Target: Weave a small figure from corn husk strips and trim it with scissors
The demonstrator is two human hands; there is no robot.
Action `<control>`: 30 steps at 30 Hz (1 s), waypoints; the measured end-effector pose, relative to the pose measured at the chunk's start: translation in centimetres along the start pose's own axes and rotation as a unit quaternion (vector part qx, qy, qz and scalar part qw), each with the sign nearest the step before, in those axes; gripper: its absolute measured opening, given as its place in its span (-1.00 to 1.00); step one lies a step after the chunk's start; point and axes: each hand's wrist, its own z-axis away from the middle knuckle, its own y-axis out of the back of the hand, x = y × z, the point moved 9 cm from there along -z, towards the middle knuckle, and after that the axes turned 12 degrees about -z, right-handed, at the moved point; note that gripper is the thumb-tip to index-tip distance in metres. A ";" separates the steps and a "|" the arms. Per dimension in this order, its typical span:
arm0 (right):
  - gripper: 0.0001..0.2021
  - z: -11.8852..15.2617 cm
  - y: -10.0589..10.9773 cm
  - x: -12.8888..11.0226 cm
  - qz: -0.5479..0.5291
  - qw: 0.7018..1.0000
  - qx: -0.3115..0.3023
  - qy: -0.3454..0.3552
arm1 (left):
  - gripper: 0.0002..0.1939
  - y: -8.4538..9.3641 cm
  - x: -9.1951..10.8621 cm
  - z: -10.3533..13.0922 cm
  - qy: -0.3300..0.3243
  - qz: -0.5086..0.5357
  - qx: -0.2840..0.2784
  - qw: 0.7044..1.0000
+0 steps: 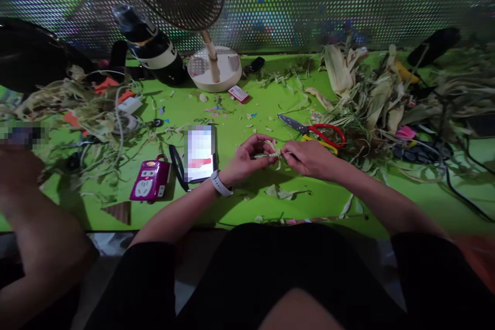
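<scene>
Over the middle of the green table (232, 206), my left hand (253, 157) has its fingers curled round a small pale bundle of husk strips (276, 154). My right hand (305, 157) pinches the same bundle from the right, its fingertips pressed together. The two hands nearly touch. Scissors with red handles (327, 134) lie just beyond my right hand, with a yellow-handled tool partly beneath them. A loose piece of husk (284, 193) rests on the table below the hands. A lit phone (199, 152) lies left of my left hand.
A fan (214, 69) and a dark bottle (158, 54) stand at the back. Husks (381, 98) are heaped at the right, more strips (58, 108) at the left. A purple power socket (150, 180) lies front left. Another person's arm (42, 221) reaches in at far left.
</scene>
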 end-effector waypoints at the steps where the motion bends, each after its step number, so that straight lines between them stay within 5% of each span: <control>1: -0.80 0.0 0.0 0.2 0.006 1.000 0.007 -0.003 | -0.56 0.1 -0.1 0.0 0.004 0.002 0.004 1.000; 9: -0.71 -0.2 0.4 1.6 0.062 0.995 0.083 0.000 | -0.64 0.4 -3.4 -0.7 0.143 0.171 -0.021 0.975; 15: -0.76 0.1 0.6 1.7 0.065 0.977 0.201 0.031 | -0.63 -0.9 -4.0 -0.6 0.135 0.280 -0.001 0.950; 23: -0.73 0.0 -1.1 1.0 0.163 0.963 0.202 0.068 | -0.62 -1.8 -2.4 -0.2 0.077 0.066 0.005 0.995; 30: -0.72 0.1 -1.4 0.3 0.257 0.942 0.200 0.079 | -0.64 -2.4 -2.8 0.2 0.147 0.114 -0.054 0.981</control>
